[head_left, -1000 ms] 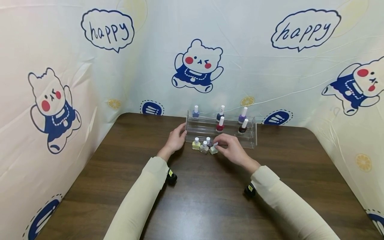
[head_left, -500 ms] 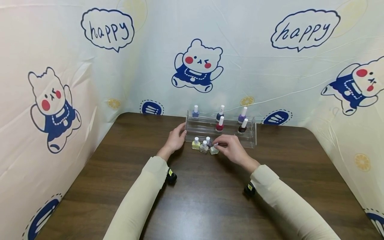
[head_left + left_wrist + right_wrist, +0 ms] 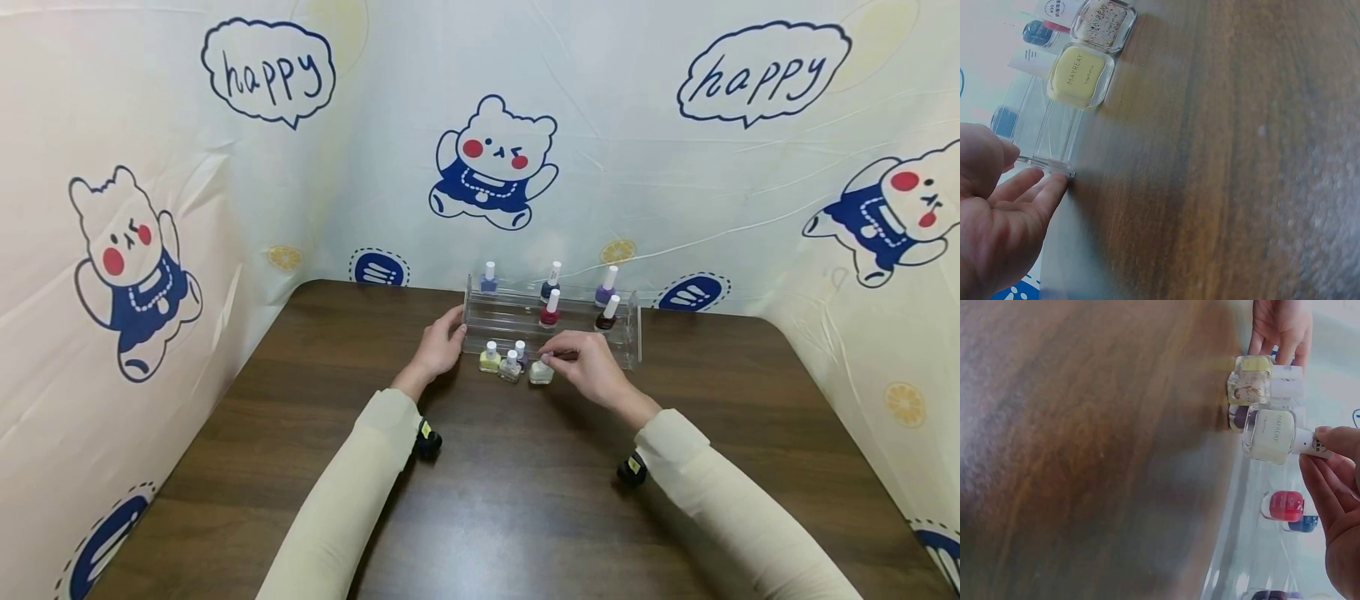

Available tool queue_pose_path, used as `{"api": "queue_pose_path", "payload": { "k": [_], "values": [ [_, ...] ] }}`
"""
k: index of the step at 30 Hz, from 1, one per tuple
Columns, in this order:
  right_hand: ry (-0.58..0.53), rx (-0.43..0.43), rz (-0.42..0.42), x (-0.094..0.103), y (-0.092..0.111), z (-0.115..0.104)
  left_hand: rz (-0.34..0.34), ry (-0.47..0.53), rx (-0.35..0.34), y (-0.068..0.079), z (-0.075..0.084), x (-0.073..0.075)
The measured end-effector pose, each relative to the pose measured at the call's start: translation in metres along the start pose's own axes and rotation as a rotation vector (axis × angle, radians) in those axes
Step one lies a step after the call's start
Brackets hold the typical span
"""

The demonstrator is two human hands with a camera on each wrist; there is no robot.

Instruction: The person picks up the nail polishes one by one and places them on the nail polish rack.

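Note:
Between thumb and fingers, my right hand (image 3: 592, 367) pinches the white cap of a pale nail polish bottle (image 3: 540, 372); its milky body (image 3: 1274, 434) shows plainly in the right wrist view. At the left end of a clear tiered rack (image 3: 504, 322), my left hand (image 3: 437, 348) grips the side panel, thumb on one face and fingers on the other. Just left of the pale bottle, in front of the rack, are a yellow nail polish (image 3: 490, 362), a speckled clear one (image 3: 509, 371) and a dark purple one (image 3: 1240, 417), partly hidden behind the others.
On the rack's middle tier stand a red bottle (image 3: 550, 315) and a blackish one (image 3: 605, 321). Its top tier holds a light blue (image 3: 489, 282), a navy (image 3: 551, 290) and a purple bottle (image 3: 605, 293). A printed cloth (image 3: 637, 192) hangs behind the brown table (image 3: 480, 500).
My right hand has shifted slightly right with the pale nail polish, widening the gap to the speckled bottle. The bottle is less tilted now. My left hand stays on the rack.

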State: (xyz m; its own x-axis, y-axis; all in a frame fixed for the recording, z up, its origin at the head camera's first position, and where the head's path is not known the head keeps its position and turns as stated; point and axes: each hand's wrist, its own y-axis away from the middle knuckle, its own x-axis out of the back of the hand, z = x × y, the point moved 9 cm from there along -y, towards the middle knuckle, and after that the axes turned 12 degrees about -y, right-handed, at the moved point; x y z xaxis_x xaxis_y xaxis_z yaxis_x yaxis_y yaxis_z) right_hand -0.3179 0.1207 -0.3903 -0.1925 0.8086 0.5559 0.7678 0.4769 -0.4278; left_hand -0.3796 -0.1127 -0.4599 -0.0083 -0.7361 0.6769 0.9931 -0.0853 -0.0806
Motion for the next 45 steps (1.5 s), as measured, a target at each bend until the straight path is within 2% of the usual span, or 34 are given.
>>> {"api": "queue_pose_path", "payload": {
  "k": [11,22,29,38,45],
  "values": [
    [0.022,0.011,0.052,0.018,-0.003,-0.007,-0.002,0.002,-0.002,-0.001,-0.001,0.0],
    [0.044,0.014,0.067,0.027,-0.003,-0.006,-0.001,-0.003,0.003,0.001,0.0,-0.001],
    [0.059,-0.016,0.083,0.037,0.0,-0.003,-0.001,0.004,0.006,0.001,0.0,-0.001],
    [0.061,-0.012,0.103,0.05,0.005,-0.001,0.003,0.014,0.009,0.001,-0.001,0.0],
    [0.074,-0.066,0.12,0.06,0.006,0.007,0.0,0.008,0.006,0.0,-0.001,0.0]
  ]
}}
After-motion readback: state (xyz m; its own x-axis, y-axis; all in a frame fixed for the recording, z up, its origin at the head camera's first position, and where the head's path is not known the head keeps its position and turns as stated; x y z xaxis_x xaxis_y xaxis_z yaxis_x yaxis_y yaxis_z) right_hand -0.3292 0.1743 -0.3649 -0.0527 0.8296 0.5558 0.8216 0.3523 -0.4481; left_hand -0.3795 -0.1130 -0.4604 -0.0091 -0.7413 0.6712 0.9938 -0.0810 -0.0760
